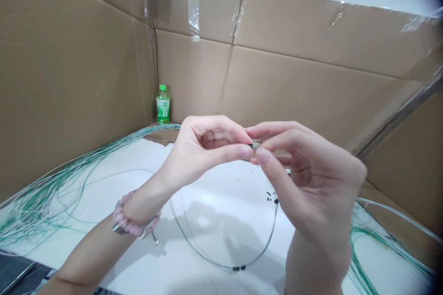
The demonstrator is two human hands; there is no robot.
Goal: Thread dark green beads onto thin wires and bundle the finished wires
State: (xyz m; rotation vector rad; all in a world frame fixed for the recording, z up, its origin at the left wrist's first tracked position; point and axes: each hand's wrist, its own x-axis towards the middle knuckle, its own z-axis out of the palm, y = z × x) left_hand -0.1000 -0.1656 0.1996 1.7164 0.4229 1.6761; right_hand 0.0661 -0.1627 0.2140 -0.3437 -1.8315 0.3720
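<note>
My left hand (204,147) and my right hand (304,175) meet in front of me, fingertips pinched together on the end of a thin green wire (254,146). The wire hangs down from the pinch in a loop (214,260) over the white table (221,184). A few small black beads (238,268) sit threaded at the bottom of the loop, and another bead (276,201) sits higher on its right side. My left wrist wears a pink bead bracelet (133,226). Whatever lies between the fingertips besides the wire is too small to make out.
Several loose black beads (269,194) lie on the table under my hands. Bundles of green wire sweep along the left (44,193) and right (374,239). A green bottle (162,104) stands in the far corner. Taped cardboard walls (294,78) enclose the table.
</note>
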